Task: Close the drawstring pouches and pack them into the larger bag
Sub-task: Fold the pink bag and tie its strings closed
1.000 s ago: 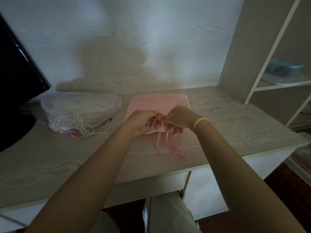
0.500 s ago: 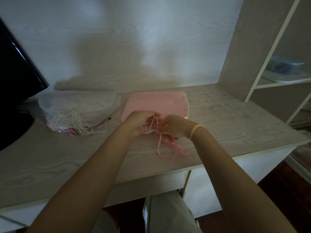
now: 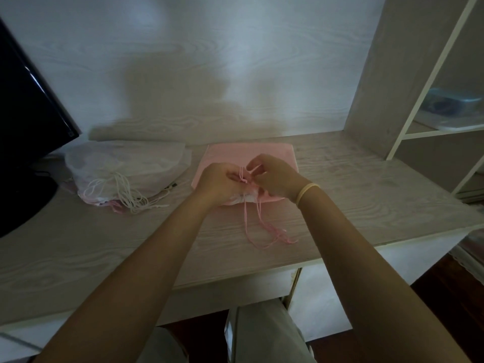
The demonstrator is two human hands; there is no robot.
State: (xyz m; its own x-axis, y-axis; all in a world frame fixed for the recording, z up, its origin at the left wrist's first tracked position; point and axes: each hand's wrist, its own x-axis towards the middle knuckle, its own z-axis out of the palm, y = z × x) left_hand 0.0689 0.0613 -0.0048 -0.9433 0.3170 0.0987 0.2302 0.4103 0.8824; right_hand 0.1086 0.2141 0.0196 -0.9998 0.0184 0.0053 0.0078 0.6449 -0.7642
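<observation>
Since the earlier frame, the right hand is lifting a loop of thin pink drawstring cord above the flat pink fabric pouch. Left of that pouch, a white mesh drawstring bag is lying on the pale wood-grain desk. At the pouch's near edge, the left hand is pinching the cords; the right is curling around the loop. Loose cord ends are trailing toward the person, the likely pull direction.
</observation>
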